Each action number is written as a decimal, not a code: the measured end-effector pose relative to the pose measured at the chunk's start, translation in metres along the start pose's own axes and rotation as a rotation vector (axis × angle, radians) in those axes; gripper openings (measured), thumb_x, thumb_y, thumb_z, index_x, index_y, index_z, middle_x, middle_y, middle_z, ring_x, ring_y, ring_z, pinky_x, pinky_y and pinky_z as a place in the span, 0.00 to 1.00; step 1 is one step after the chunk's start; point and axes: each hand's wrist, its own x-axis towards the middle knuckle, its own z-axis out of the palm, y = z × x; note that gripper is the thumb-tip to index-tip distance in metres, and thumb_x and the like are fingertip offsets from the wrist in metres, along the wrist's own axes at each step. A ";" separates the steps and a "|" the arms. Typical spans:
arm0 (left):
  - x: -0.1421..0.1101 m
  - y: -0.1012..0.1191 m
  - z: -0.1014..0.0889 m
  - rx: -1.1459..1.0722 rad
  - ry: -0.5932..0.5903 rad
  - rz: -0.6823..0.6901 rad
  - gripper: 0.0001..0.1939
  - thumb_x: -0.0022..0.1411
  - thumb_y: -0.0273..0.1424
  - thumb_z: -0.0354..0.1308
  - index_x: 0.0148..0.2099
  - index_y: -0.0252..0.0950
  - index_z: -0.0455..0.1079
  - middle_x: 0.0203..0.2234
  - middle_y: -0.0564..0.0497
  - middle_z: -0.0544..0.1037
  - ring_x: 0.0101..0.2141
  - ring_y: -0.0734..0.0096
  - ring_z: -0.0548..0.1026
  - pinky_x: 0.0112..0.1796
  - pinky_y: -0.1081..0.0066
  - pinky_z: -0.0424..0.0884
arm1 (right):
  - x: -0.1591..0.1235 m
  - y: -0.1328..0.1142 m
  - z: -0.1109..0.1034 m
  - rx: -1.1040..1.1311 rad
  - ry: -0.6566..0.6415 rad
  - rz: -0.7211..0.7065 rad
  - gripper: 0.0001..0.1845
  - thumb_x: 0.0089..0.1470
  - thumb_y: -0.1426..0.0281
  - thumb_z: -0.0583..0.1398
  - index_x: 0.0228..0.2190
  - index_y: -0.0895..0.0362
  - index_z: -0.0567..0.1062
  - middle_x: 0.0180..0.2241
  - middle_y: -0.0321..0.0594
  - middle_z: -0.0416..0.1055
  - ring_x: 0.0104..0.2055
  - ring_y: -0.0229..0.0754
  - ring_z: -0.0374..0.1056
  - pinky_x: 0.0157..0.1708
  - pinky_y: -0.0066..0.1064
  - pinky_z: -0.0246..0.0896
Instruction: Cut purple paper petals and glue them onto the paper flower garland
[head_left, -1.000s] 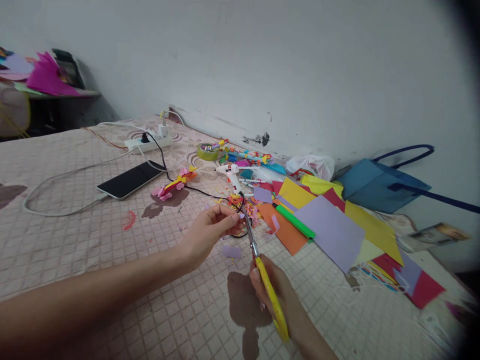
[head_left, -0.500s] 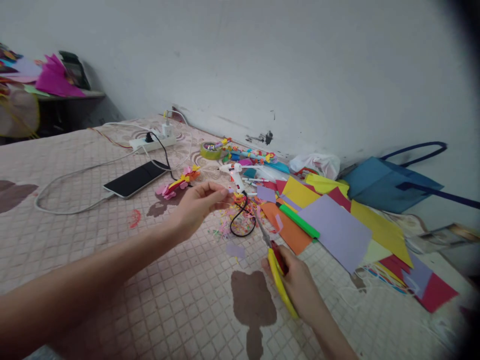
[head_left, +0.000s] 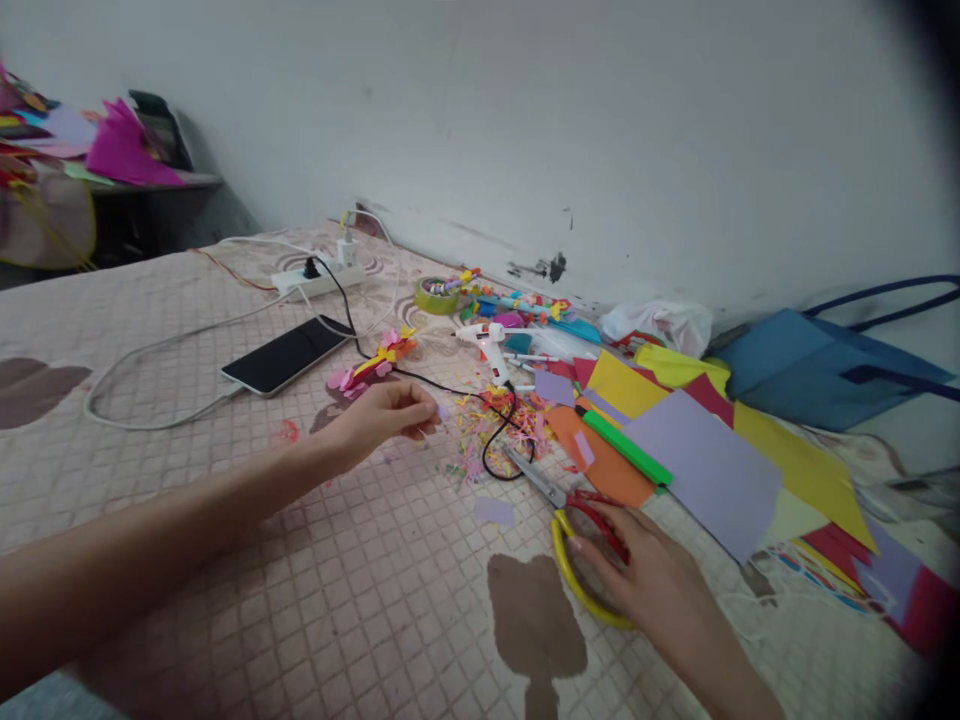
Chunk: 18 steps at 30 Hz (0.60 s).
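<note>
My left hand (head_left: pixel 397 410) is pinched closed above the quilted cloth, with a tiny scrap of light purple paper (head_left: pixel 442 411) showing at its fingertips. Lower right, my right hand (head_left: pixel 652 560) is at the handles of the scissors (head_left: pixel 551 490), thumb at the yellow loop and fingers over the red one. The blades point up and left, close to a black cord loop and a heap of paper shreds (head_left: pixel 480 440). A small purple paper rectangle (head_left: pixel 494 512) lies between the hands. Behind the shreds rests a white glue gun (head_left: pixel 489 345).
Coloured paper sheets (head_left: pixel 697 460) and a green cutter-like tool (head_left: pixel 626 447) lie at right, a blue bag (head_left: pixel 825 365) beyond. A phone (head_left: pixel 289 355), power strip (head_left: pixel 319 278), pink-yellow paper craft (head_left: pixel 371 365) and tape roll (head_left: pixel 436 296) sit left and back. Cords cross the cloth.
My left hand has drawn left and down, away from the shreds. The scissors now lie flatter, with my right hand turned over them and shifted right. The view has swung slightly left.
</note>
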 end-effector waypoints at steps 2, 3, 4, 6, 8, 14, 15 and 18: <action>-0.005 0.000 0.008 0.026 -0.087 -0.030 0.07 0.51 0.32 0.61 0.28 0.33 0.68 0.24 0.51 0.76 0.23 0.78 0.72 0.26 0.78 0.68 | 0.004 -0.008 -0.009 0.074 0.007 0.010 0.16 0.54 0.59 0.54 0.39 0.54 0.73 0.37 0.44 0.73 0.38 0.49 0.69 0.36 0.39 0.62; -0.007 0.001 0.013 0.044 -0.133 -0.032 0.07 0.51 0.32 0.61 0.27 0.33 0.68 0.23 0.51 0.75 0.22 0.78 0.71 0.25 0.78 0.67 | 0.007 -0.015 -0.012 0.156 0.006 0.007 0.15 0.55 0.60 0.53 0.38 0.54 0.73 0.38 0.44 0.73 0.38 0.48 0.69 0.35 0.38 0.63; -0.010 0.001 0.018 0.060 -0.174 -0.025 0.07 0.51 0.32 0.61 0.27 0.34 0.68 0.22 0.52 0.75 0.22 0.78 0.71 0.25 0.78 0.67 | 0.012 -0.024 -0.015 0.271 -0.012 -0.009 0.14 0.56 0.60 0.53 0.38 0.54 0.73 0.38 0.45 0.72 0.36 0.46 0.69 0.33 0.35 0.64; -0.015 0.003 0.029 0.090 -0.258 -0.028 0.07 0.53 0.32 0.59 0.28 0.34 0.68 0.21 0.53 0.74 0.21 0.78 0.70 0.25 0.77 0.67 | 0.022 -0.045 -0.016 0.494 -0.077 -0.061 0.13 0.57 0.63 0.53 0.38 0.54 0.73 0.39 0.44 0.72 0.36 0.43 0.69 0.32 0.31 0.64; -0.019 0.004 0.038 0.103 -0.306 -0.013 0.06 0.54 0.32 0.58 0.29 0.34 0.68 0.20 0.53 0.73 0.22 0.77 0.69 0.25 0.76 0.67 | 0.032 -0.066 -0.013 0.632 -0.119 -0.099 0.11 0.57 0.65 0.53 0.38 0.55 0.73 0.37 0.41 0.72 0.34 0.40 0.68 0.28 0.28 0.63; -0.024 0.001 0.047 0.218 -0.315 0.103 0.05 0.56 0.30 0.56 0.31 0.34 0.69 0.22 0.52 0.71 0.24 0.75 0.68 0.26 0.75 0.65 | 0.044 -0.094 0.000 0.721 -0.102 -0.163 0.07 0.54 0.72 0.56 0.34 0.56 0.74 0.32 0.37 0.72 0.30 0.36 0.66 0.28 0.26 0.60; -0.025 0.000 0.047 0.233 -0.313 0.104 0.05 0.56 0.30 0.56 0.31 0.34 0.69 0.22 0.52 0.71 0.24 0.75 0.68 0.26 0.75 0.64 | 0.044 -0.094 0.001 0.729 -0.103 -0.164 0.06 0.54 0.73 0.56 0.33 0.56 0.74 0.30 0.36 0.72 0.30 0.36 0.66 0.28 0.26 0.60; -0.026 -0.001 0.046 0.220 -0.325 0.088 0.05 0.56 0.30 0.55 0.32 0.34 0.69 0.23 0.52 0.71 0.25 0.75 0.68 0.27 0.75 0.65 | 0.042 -0.095 0.002 0.738 -0.108 -0.165 0.06 0.54 0.74 0.55 0.29 0.57 0.73 0.27 0.35 0.70 0.29 0.35 0.65 0.28 0.26 0.59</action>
